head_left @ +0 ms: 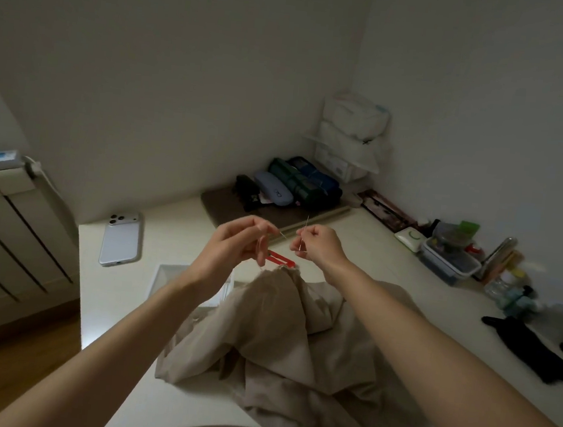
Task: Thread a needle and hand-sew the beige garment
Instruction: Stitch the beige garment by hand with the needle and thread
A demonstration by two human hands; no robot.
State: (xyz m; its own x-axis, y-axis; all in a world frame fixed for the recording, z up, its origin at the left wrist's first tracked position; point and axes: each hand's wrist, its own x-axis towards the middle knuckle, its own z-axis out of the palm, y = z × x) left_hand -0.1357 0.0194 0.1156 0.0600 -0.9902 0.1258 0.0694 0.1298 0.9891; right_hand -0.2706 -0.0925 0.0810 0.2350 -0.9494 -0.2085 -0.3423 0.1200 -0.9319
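A white phone lies face down on the pale worktop at left. Beside it the left hand is raised, its thumb and forefinger pinched on the end of a thread, the other fingers curled. A red tool shows just below the two hands, at the far edge of the beige garment, which lies heaped on the worktop between the forearms. The right hand, near the left, pinches an upright needle in curled fingers. Clear containers stand along the wall at right.
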